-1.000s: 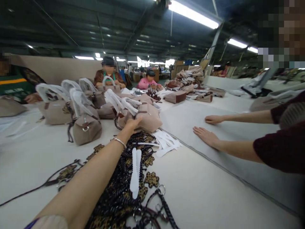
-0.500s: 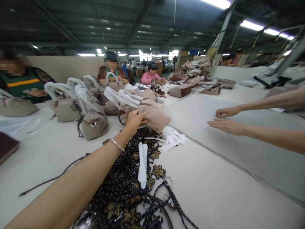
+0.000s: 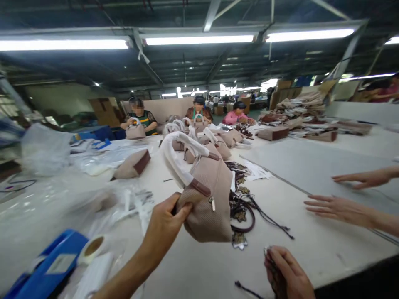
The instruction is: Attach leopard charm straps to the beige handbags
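Observation:
My left hand [image 3: 166, 222] grips a beige woven handbag [image 3: 207, 199] by its lower side edge, thumb across the front. The bag hangs tilted over the table, its handles [image 3: 174, 155] wrapped in white padding, with brown leather tabs and a small zip pull. Low at the right, my right hand [image 3: 291, 270] is closed around a dark bag charm [image 3: 274, 272] with a bit of shiny metal; most of it is hidden by the fingers. Behind the bag lies a pile of black cord charms [image 3: 240, 216] with leopard-print flowers, partly covered by the bag.
A co-worker's hands [image 3: 343, 209] rest over a grey sheet [image 3: 305, 162] at right. More handbags [image 3: 132, 164] and a stack of bag pieces [image 3: 296, 108] stand farther back. A blue tape dispenser [image 3: 59, 261], a tape roll [image 3: 93, 247] and clear plastic lie at left. Several people sit across the table.
The view has swung left. My left hand has lifted the handbag from the group beyond the charm pile and brought it closer. My right hand has come into view holding the charm.

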Motion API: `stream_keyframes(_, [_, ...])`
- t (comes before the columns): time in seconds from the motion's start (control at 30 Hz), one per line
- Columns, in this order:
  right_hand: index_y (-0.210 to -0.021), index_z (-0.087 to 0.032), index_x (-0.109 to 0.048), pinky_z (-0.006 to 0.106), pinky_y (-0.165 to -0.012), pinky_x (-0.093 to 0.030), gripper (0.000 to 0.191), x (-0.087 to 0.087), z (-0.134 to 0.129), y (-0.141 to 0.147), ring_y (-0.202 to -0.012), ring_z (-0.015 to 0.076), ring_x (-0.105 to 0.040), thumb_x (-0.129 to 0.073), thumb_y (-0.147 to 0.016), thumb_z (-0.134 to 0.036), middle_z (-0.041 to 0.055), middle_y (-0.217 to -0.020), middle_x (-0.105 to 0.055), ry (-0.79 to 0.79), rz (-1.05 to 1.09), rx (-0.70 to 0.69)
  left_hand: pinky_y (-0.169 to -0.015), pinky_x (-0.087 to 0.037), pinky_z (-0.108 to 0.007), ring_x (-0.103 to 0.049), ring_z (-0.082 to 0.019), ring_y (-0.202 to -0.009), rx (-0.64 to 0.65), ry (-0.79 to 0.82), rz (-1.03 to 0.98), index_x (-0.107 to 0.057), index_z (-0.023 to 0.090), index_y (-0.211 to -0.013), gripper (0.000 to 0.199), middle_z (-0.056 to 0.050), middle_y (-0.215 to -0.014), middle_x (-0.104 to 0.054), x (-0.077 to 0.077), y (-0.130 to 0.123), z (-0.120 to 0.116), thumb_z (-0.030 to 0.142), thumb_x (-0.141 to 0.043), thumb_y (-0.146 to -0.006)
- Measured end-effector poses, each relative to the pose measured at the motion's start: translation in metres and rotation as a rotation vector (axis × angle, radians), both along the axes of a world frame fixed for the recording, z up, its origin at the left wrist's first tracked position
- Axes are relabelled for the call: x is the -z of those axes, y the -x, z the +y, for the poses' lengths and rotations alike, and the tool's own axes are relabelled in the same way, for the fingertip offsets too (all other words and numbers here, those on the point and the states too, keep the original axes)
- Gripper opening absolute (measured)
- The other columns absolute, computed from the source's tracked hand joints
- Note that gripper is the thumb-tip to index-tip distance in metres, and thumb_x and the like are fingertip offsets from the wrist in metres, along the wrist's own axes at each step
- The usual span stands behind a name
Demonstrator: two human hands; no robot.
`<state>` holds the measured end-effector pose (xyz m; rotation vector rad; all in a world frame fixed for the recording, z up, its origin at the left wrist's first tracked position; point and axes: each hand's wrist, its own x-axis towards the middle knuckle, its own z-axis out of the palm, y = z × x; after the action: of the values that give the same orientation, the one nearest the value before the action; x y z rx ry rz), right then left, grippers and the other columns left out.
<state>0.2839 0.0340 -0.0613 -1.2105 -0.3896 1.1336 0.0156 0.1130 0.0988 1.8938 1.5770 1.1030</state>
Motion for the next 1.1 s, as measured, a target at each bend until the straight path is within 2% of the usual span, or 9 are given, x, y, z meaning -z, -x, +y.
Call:
stream_keyframes(0.1, [-0.074,-0.02,-0.062,0.018,-0.039,-0.038,0.038,-0.014,-0.019,0.042,-0.045,0.0085,-0.049,-0.084,-0.058,-0.046,-0.0029,-0.06,-0.059,-0.043,0.094,-0.17,-0.064,-0.048,-0.028,-0.058,-0.018,-0.066,-0.05,0.047,-0.03,-0.06,0.024,-0.077,0.018,0.002,-0.067,-0.063,0.033,0.0,-0.059,0.04,-0.055,-0.082])
stream_keyframes(0.2, [-0.072,-0.019,-0.061,0.019,-0.047,-0.044,0.032,-0.017,-0.03,0.07,-0.051,0.0093,-0.052,-0.082,-0.064,-0.043,-0.0041,-0.058,-0.058,-0.1,0.113,-0.24,-0.079,-0.051,-0.034,-0.063,-0.023,-0.083,0.025,0.131,-0.077,-0.061,0.023,-0.102,0.025,-0.005,-0.092,-0.069,0.069,-0.017,-0.095,0.031,-0.061,-0.078])
stream_keyframes(0.37, [-0.074,-0.018,-0.065,0.021,-0.052,-0.049,0.031,-0.01,-0.033,0.059,-0.056,0.0111,-0.058,-0.084,-0.058,-0.038,-0.0034,-0.064,-0.065,-0.123,0.064,-0.125,-0.106,-0.04,-0.037,-0.051,-0.025,-0.123,0.497,0.113,-0.104,-0.045,0.023,-0.136,0.066,-0.01,-0.135,-0.055,0.091,-0.036,-0.119,0.022,-0.068,-0.075])
stream_keyframes(0.47, [-0.073,-0.019,-0.064,0.022,-0.053,-0.051,0.031,-0.011,-0.029,0.039,-0.054,0.0105,-0.057,-0.084,-0.057,-0.037,-0.0051,-0.061,-0.063,-0.147,0.03,-0.051,-0.098,-0.046,-0.034,-0.06,-0.023,-0.11,0.656,0.1,-0.066,-0.058,0.025,-0.123,0.045,-0.006,-0.119,-0.065,0.082,-0.029,-0.107,0.025,-0.066,-0.079])
stream_keyframes(0.57, [-0.074,-0.019,-0.064,0.022,-0.053,-0.052,0.031,-0.011,-0.023,0.028,-0.052,0.0101,-0.057,-0.084,-0.057,-0.034,-0.0057,-0.06,-0.063,-0.14,0.014,-0.03,-0.086,-0.049,-0.033,-0.063,-0.019,-0.089,0.422,0.0,-0.044,-0.067,0.022,-0.1,0.019,-0.005,-0.098,-0.068,0.073,-0.021,-0.074,0.023,-0.055,-0.085])
stream_keyframes(0.67, [-0.083,-0.019,-0.066,0.024,-0.055,-0.053,0.035,-0.009,-0.015,0.026,-0.059,0.0126,-0.062,-0.083,-0.057,-0.034,-0.0019,-0.072,-0.07,-0.161,0.041,-0.026,-0.083,-0.05,-0.033,-0.061,-0.018,-0.084,0.322,-0.103,-0.014,-0.064,0.02,-0.11,0.029,-0.008,-0.108,-0.064,0.064,-0.026,-0.031,0.02,-0.056,-0.082])
stream_keyframes(0.8, [-0.079,-0.019,-0.064,0.023,-0.052,-0.051,0.03,-0.004,-0.007,0.029,-0.057,0.0132,-0.061,-0.082,-0.058,-0.032,-0.0018,-0.068,-0.069,-0.193,0.051,-0.032,-0.088,-0.048,-0.034,-0.06,-0.02,-0.092,0.465,-0.098,0.079,-0.065,0.021,-0.112,0.035,-0.007,-0.109,-0.064,0.053,-0.047,0.008,0.021,-0.061,-0.077])
stream_keyframes(0.97, [-0.071,-0.019,-0.059,0.02,-0.043,-0.042,0.028,-0.006,-0.004,0.038,-0.046,0.0094,-0.052,-0.08,-0.058,-0.034,-0.0059,-0.054,-0.059,-0.2,0.028,0.001,-0.083,-0.048,-0.031,-0.06,-0.02,-0.089,0.633,-0.086,0.161,-0.07,0.022,-0.087,0.016,-0.004,-0.098,-0.064,0.047,-0.063,0.013,0.031,-0.068,-0.074])
stream_keyframes(1.1, [-0.065,-0.019,-0.055,0.018,-0.04,-0.038,0.029,-0.012,0.0,0.045,-0.041,0.0073,-0.047,-0.079,-0.059,-0.035,-0.0071,-0.049,-0.055,-0.189,0.014,0.031,-0.075,-0.047,-0.031,-0.059,-0.02,-0.079,0.505,-0.074,0.136,-0.065,0.02,-0.078,0.009,-0.003,-0.086,-0.065,0.053,-0.065,-0.001,0.029,-0.066,-0.076])
